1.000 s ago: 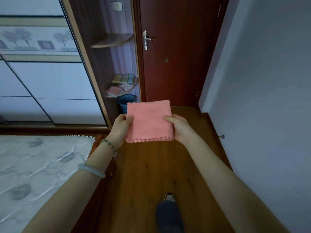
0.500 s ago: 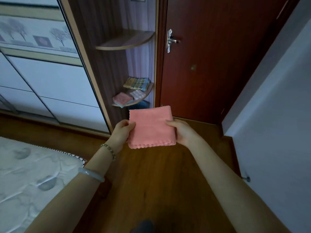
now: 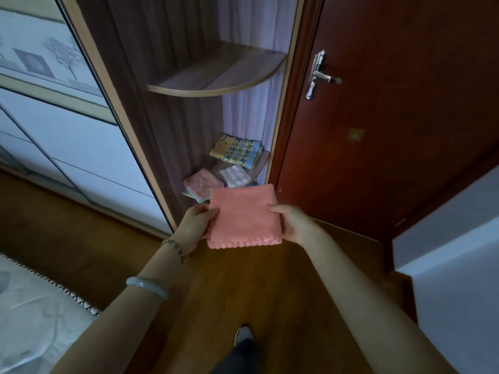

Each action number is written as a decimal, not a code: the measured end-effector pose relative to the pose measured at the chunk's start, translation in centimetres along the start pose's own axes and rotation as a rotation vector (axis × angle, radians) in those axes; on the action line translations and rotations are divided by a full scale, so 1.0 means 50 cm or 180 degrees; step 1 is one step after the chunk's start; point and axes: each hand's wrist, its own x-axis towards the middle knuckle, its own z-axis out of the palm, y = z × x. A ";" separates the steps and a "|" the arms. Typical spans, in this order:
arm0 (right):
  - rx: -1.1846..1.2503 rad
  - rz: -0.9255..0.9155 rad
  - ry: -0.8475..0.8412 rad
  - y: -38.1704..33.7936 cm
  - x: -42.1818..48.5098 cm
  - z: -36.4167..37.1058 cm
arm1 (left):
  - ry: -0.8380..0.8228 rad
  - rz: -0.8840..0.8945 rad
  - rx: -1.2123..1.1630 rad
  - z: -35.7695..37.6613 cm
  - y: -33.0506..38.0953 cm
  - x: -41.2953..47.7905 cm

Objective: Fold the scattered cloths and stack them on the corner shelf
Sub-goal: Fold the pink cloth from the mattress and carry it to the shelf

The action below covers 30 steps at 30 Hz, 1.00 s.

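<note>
A folded pink cloth (image 3: pixel 244 215) (scalloped near edge) is held flat above the wood floor (image 3: pixel 243 292), pinched at its left edge by the left hand (image 3: pixel 195 225) & at its right edge by the right hand (image 3: pixel 293 221). Three folded cloths (image 3: pixel 236 151) are seen on the lower corner shelf (image 3: pixel 260 168), just beyond.

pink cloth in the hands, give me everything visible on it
The pink cloth is salmon-coloured, soft and fleecy-looking, folded into a flat, roughly square pad. Its near edge is scalloped; layered edges show at the right side. It is held about level in the air above the wooden floor, in front of the lower corner shelf, hiding part of that shelf's front edge. The left hand pinches its left edge and the right hand its right edge, thumbs on top. Nothing else touches it.
</note>
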 end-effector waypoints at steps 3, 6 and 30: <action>-0.0190 0.0026 0.0012 -0.062 0.091 0.015 | 0.0109 -0.0123 -0.0065 0.000 0.034 0.092; -0.0919 -0.0186 0.0300 -0.101 0.177 0.023 | 0.0257 -0.0041 0.0187 -0.017 0.047 0.171; -0.2433 -0.0340 -0.0933 -0.217 0.905 0.220 | 0.0941 -0.0258 0.0271 -0.096 -0.106 0.743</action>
